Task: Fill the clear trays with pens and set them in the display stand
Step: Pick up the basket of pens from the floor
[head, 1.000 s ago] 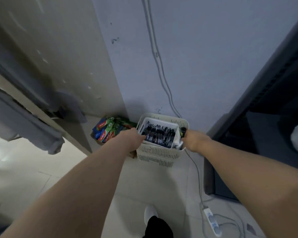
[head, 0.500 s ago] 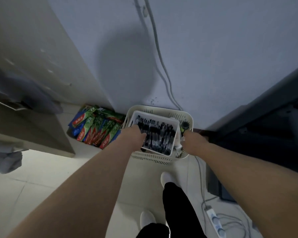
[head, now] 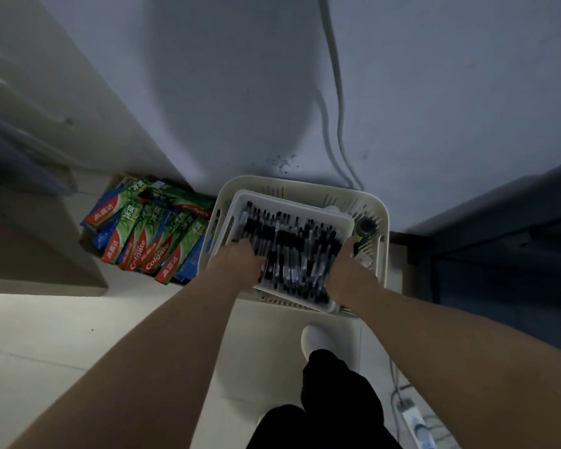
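1. The left hand (head: 240,262) curls its fingers over the left wall of the tray (head: 292,205), tips buried among the dark pens (head: 292,251). Its thumb is hidden.
2. The right hand (head: 347,275) lays its thumb along the tray's right wall. Its fingers are tucked underneath, so I cannot tell whether they clamp.
3. The tray sits inside a cream slotted basket (head: 305,187). A dark round thing (head: 366,226) just beyond the right thumb is too dim to name.
4. Colgate toothpaste boxes (head: 146,236) lie left of the left fingers.
5. Since half a second ago, both hands keep their sides of the tray, and the basket looms nearer.
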